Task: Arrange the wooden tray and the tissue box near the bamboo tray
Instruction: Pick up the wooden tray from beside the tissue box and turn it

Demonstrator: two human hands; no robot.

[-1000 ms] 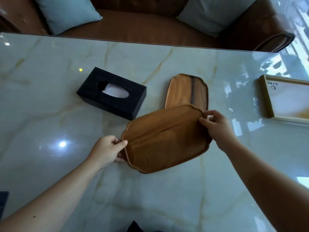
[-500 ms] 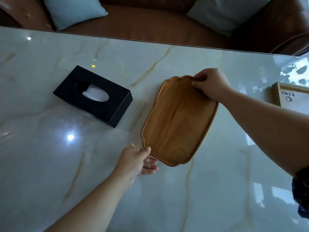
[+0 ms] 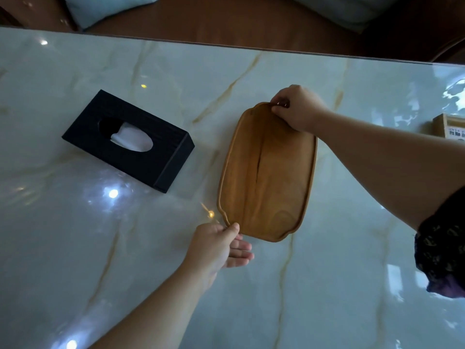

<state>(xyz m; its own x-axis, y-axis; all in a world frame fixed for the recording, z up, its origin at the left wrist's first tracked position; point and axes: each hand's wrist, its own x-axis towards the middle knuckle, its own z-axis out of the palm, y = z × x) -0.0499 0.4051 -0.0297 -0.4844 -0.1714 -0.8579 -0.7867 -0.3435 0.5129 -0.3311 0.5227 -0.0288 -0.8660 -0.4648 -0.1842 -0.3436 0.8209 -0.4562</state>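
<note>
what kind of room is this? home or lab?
Most likely a home living room. A brown leather sofa with pale blue cushions sits behind a glossy marble table, which carries a black tissue box and a wooden tray.

marble table (image 3: 327,285), tissue box (image 3: 130,157), wooden tray (image 3: 271,182)

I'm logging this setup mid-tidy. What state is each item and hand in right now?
wooden tray: on the marble table, lengthwise away from the person, empty.
tissue box: flat, left of the tray, tissue showing through its slot.
bamboo tray: cut off at right edge.
right hand: gripping the tray's far end.
left hand: open, thumb at near corner.
</note>
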